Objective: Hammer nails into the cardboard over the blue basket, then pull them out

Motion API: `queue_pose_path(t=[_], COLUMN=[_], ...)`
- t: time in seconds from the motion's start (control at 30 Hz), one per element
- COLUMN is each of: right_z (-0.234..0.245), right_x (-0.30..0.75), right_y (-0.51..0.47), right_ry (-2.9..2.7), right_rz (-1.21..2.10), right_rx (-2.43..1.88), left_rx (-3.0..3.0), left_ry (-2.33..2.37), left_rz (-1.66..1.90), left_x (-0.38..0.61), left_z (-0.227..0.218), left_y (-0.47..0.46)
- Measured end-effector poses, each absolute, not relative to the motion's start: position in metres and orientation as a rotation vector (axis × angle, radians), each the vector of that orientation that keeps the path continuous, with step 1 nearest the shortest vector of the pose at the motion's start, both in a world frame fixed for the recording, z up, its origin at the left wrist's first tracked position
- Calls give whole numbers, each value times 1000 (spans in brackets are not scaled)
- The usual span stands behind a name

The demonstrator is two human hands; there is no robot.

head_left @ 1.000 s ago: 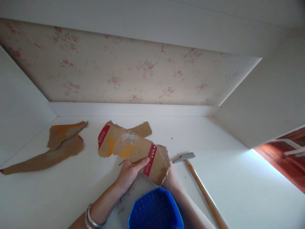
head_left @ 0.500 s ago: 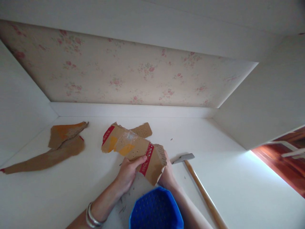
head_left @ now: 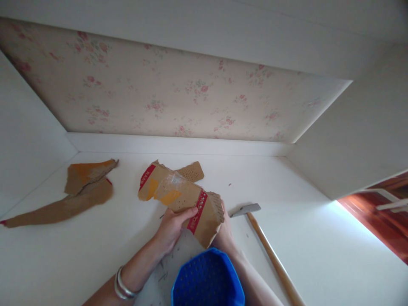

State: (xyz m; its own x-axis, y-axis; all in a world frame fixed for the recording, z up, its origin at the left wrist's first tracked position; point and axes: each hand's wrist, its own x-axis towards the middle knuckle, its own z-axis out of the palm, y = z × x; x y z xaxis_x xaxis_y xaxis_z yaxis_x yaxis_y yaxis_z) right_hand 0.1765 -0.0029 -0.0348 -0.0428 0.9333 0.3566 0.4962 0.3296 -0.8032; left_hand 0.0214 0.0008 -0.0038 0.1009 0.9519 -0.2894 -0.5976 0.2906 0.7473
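Observation:
A torn piece of brown cardboard (head_left: 181, 197) with red printed bands, orange patches and clear tape is held up above the white surface. My left hand (head_left: 170, 229) grips its lower edge, thumb on top beside the red band. At its torn right end is my right hand (head_left: 225, 231), whose fingers are mostly hidden behind the board. A small brown piece with many holes (head_left: 193, 171) shows behind the cardboard; I cannot tell whether it is joined on. Just below the cardboard, between my forearms, stands a blue plastic basket (head_left: 207, 276).
On the left lies another torn cardboard piece (head_left: 86, 195). A hammer-like tool with a wooden handle (head_left: 272, 255) rests right of my right forearm. Small scraps (head_left: 163, 272) dot the white surface (head_left: 127, 238). White panels and flowered wallpaper (head_left: 153, 93) enclose the space.
The view has shifted slightly. Both hands keep their hold on the cardboard, which has hardly moved.

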Motion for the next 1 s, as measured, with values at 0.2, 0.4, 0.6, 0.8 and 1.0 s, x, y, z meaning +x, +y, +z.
queue_pose_path(t=[0.2, 0.4, 0.6, 0.8, 1.0], right_z=[-28, -28, -19, -14, -16], right_x=[183, 195, 201, 204, 201], right_y=[-4, 2, 6, 7, 7], right_ry=[-1635, -1615, -1566, -1515, -1445], right_rz=[744, 952, 1126, 1205, 1257], right_rx=[-1222, -1111, -1030, -1014, -998], left_rx=[461, 453, 524, 555, 542], left_ry=[820, 762, 810, 812, 797], left_rz=[1200, 1169, 1141, 1142, 1140], left_x=[19, 16, 13, 14, 16], left_z=[1, 0, -5, -5, -1], left_y=[3, 3, 3, 3, 3])
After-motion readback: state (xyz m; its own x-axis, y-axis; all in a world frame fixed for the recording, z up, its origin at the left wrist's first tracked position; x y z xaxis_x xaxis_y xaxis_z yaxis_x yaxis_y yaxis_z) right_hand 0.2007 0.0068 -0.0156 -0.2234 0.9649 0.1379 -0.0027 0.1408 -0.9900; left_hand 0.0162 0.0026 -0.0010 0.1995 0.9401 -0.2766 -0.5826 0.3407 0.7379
